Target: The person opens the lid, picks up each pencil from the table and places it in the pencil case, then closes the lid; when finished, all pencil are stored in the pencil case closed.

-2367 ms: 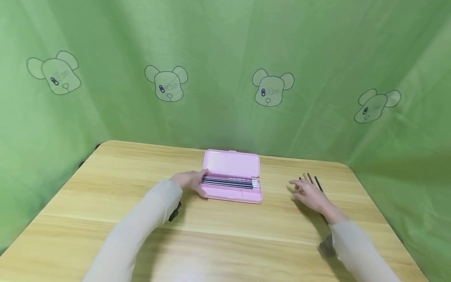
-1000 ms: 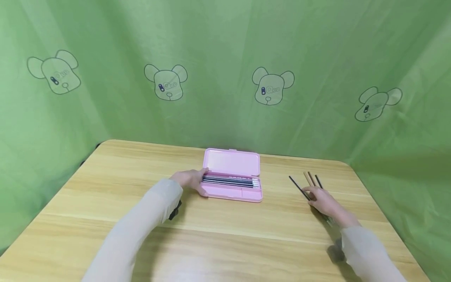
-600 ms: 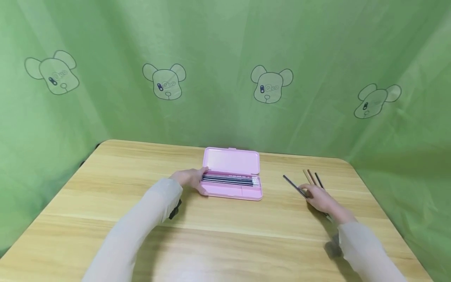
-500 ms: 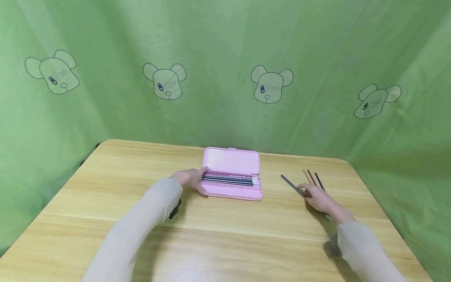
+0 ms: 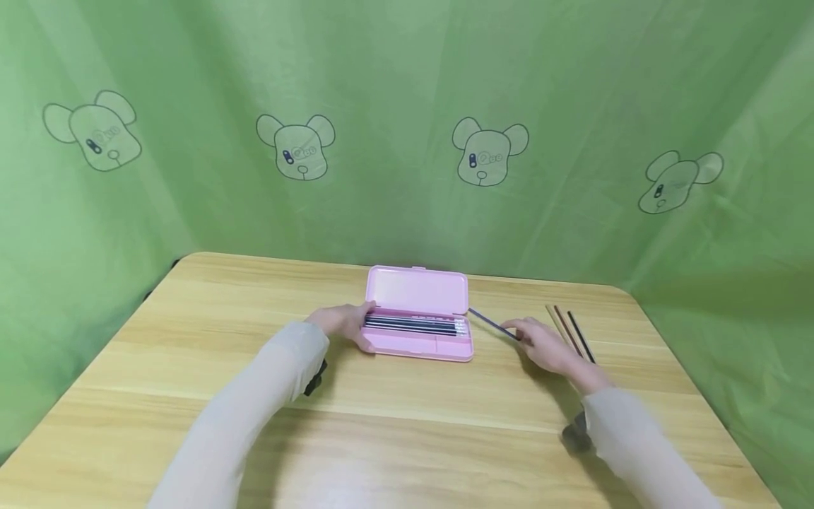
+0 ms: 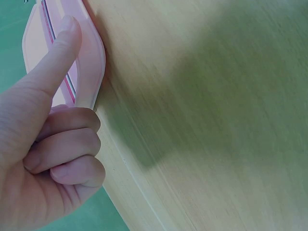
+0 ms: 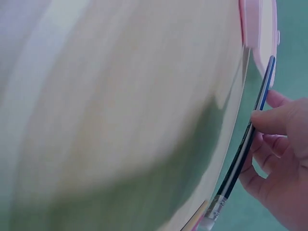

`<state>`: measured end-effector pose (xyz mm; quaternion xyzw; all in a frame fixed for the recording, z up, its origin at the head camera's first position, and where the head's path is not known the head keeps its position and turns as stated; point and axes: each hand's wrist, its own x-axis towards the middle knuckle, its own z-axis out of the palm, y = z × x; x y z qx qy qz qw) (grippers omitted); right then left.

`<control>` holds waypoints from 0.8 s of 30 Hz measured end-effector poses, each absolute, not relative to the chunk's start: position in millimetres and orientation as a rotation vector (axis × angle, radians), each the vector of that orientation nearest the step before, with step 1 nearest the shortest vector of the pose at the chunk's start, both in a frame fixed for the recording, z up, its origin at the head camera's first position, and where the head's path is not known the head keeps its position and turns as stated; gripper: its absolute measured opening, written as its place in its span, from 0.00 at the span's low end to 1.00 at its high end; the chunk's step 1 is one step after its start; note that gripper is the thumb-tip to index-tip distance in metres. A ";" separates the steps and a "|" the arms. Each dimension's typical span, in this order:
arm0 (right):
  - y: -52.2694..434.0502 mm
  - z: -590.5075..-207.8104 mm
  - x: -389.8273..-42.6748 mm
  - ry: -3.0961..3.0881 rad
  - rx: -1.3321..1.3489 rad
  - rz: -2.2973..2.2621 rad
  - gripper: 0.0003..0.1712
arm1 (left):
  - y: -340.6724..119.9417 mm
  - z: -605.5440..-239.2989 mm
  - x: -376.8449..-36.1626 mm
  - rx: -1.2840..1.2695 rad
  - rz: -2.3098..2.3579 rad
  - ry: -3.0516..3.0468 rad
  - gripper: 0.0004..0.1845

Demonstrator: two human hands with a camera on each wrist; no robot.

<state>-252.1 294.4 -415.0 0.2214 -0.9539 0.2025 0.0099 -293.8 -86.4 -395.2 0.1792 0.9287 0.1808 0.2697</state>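
Observation:
A pink pencil case [image 5: 397, 344] lies with its lid [image 5: 420, 291] tipped back. Several dark pencils [image 5: 412, 326] with white ends fill its rear compartment; the front compartments hold nothing visible. My left hand [image 5: 343, 323] grips the case's left end, thumb over the front part, as the left wrist view also shows. Between thumb and fingertips, my right hand [image 5: 545, 346] pinches a dark striped pencil [image 7: 234, 168] with a silver ferrule and eraser. That pencil slants up to the left, its far tip close to the case's right side.
To the right of my right hand lie three more pencils: a light wooden one [image 5: 559, 326], a reddish-brown one [image 5: 568, 331] and a black one [image 5: 581, 338]. The wooden table [image 5: 356, 438] ends at a green curtain [image 5: 394, 219] behind the case.
My right hand has picked the dark pencil from the group on the right and carried it left toward the case. My left hand stays on the case, which has not moved.

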 end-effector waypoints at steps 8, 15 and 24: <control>258.3 -414.4 -261.3 -2.953 0.810 0.628 0.23 | -86.2 -396.2 -294.7 0.479 0.482 2.501 0.56; 229.5 -416.1 -269.3 -2.916 0.962 0.609 0.23 | -86.7 -400.1 -296.3 0.504 0.526 2.496 0.58; 193.0 -417.9 -278.8 -2.953 1.006 0.618 0.24 | -86.6 -400.0 -298.1 0.490 0.516 2.496 0.58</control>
